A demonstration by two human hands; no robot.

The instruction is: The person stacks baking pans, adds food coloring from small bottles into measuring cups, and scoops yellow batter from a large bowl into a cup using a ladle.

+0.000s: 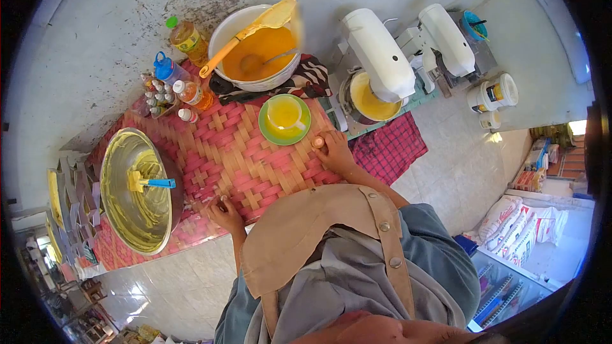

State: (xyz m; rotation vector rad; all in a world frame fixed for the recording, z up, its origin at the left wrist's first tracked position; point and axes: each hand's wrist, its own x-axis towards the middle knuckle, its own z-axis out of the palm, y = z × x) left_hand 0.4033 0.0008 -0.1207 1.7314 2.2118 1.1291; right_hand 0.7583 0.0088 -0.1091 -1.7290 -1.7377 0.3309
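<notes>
My left hand (224, 213) rests at the front edge of the table, its fingers apart and nothing visible in them. A large metal bowl (169, 229) smeared with yellow batter tilts to the left of it, with a blue-handled spatula (156, 183) inside. My right hand (335, 155) is on the table with its fingers closed round a small pale round thing (317, 143) that I cannot make out. Just beyond it, a clear measuring jug (285, 112) with yellow liquid stands on a green plate (268, 132).
At the back, a white bowl (220, 28) of orange mixture carries a yellow spatula (268, 18) across its rim. Bottles (186, 38) stand left of it. Two stand mixers (379, 57) are at right, one over a bowl of yellow batter (376, 99). White buckets (500, 92) stand beyond.
</notes>
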